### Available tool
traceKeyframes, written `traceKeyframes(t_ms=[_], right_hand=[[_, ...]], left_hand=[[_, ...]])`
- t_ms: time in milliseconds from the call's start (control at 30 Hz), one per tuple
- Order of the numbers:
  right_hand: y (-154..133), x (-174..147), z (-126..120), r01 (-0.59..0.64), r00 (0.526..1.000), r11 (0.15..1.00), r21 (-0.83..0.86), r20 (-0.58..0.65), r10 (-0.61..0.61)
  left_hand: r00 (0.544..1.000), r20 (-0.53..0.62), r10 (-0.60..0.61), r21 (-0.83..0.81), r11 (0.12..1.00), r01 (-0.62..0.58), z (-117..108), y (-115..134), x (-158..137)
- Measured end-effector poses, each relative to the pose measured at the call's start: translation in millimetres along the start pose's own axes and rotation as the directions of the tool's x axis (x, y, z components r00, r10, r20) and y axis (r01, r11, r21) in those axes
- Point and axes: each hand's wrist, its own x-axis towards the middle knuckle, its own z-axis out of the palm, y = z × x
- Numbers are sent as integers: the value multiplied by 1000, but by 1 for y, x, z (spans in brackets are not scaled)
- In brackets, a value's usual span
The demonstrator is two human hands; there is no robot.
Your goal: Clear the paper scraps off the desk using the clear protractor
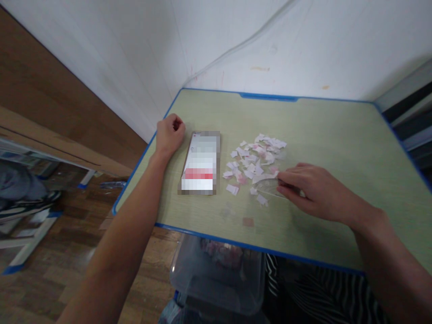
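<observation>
My right hand (305, 191) pinches a clear, thin plastic protractor (266, 185) by its right end. The protractor's curved edge touches the lower right side of a loose heap of torn white and pinkish paper scraps (254, 157) on the table. Left of the scraps lies a phone (199, 164), its lit screen blurred out. Beyond the phone's left side, my left hand (170, 135) rests near the table's left edge with its fingers curled closed; nothing shows in them.
The pale green table (320, 130) has a blue rim and meets a white wall. A small brown square (248, 222) lies near the front. Below the front edge stands a clear plastic bin (219, 288) with crumpled contents. At left, another person's leg (20, 189) shows.
</observation>
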Motion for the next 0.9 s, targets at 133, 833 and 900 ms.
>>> traceKeyframes(t_ms=[133, 833, 900], right_hand=[[1, -3, -6, -9, 1000, 999, 31, -26, 10], [0, -7, -11, -19, 999, 998, 65, 37, 16], [2, -9, -12, 12, 999, 993, 117, 47, -17]], left_hand=[[999, -24, 20, 16, 1000, -20, 1, -3, 1], [1000, -4, -11, 19, 1000, 11, -1, 5, -1], [1000, -3, -12, 21, 1000, 12, -2, 6, -2]])
